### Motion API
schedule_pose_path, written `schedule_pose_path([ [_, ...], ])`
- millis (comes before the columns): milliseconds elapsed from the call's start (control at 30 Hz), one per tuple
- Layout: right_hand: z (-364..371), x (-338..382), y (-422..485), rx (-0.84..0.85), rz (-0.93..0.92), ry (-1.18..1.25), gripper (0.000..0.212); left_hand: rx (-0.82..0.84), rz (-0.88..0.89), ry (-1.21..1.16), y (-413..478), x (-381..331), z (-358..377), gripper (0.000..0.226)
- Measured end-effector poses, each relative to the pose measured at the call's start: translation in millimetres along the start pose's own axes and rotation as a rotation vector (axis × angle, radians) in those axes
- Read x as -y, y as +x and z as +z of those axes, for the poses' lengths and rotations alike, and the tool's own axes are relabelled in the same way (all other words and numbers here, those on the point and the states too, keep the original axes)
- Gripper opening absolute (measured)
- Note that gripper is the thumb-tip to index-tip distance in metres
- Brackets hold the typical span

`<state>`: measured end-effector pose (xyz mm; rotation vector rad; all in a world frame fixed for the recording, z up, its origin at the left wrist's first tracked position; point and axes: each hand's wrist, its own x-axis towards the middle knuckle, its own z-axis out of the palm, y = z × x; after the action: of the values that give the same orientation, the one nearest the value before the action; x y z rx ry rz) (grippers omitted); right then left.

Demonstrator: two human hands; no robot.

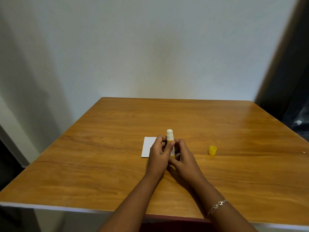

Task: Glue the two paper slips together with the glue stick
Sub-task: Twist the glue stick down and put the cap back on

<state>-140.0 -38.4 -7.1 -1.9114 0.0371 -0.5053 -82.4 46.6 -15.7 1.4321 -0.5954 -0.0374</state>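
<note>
Fingers [159,139] of left hand [158,155], right hand [184,159] grip one glue stick [169,136]; one cap [212,150]; one slip [148,146].

Dim, soft indoor light. The wall [150,47] is brightest mid-frame, greying into shadow at left. A pale sheen lies on the table [250,118] at right. The right hand [185,158] casts a soft shadow beneath. Edges bow; the right edge is blurred.
</note>
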Motion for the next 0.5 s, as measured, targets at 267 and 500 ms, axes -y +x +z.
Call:
schedule_pose_path([
  [267, -0.9, 0.1, -0.1, -0.014, -0.006, 0.071, 0.042, 0.007, -0.002, -0.033, 0.9, 1.5, -1.7, 0.009],
  [500, -0.9, 1.7, -0.7, -0.021, -0.019, 0.016, 0.042, -0.018, -0.011, -0.075, 1.7, 0.3, -2.1, 0.005],
])
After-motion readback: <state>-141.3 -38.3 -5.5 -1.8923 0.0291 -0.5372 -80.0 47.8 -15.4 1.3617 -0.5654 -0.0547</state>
